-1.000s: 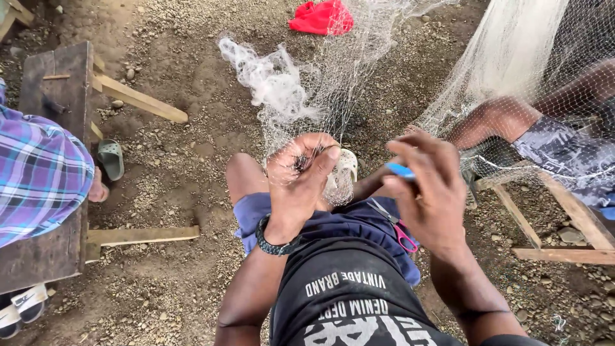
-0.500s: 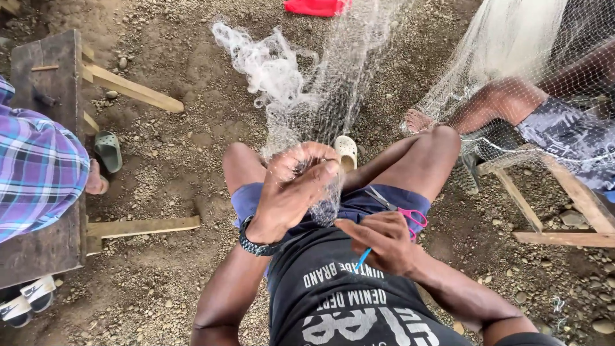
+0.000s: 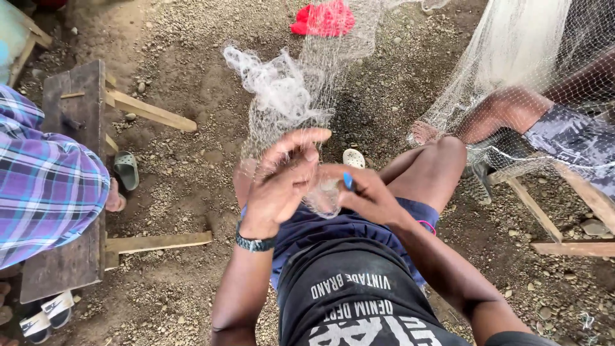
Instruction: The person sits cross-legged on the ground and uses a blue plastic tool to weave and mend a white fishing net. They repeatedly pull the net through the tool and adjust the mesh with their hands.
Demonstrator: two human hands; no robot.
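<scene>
The left hand's fingers are loosely curled, pinching the white fishing net at mid-frame. The right hand grips a blue netting needle just beside them. The net stretches up towards a red cloth on the gravel ground.

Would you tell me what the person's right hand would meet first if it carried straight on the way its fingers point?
Probably the left hand: the right hand, pinching a small blue tool, points left at it, with white net between them. Depth is unclear.
</scene>
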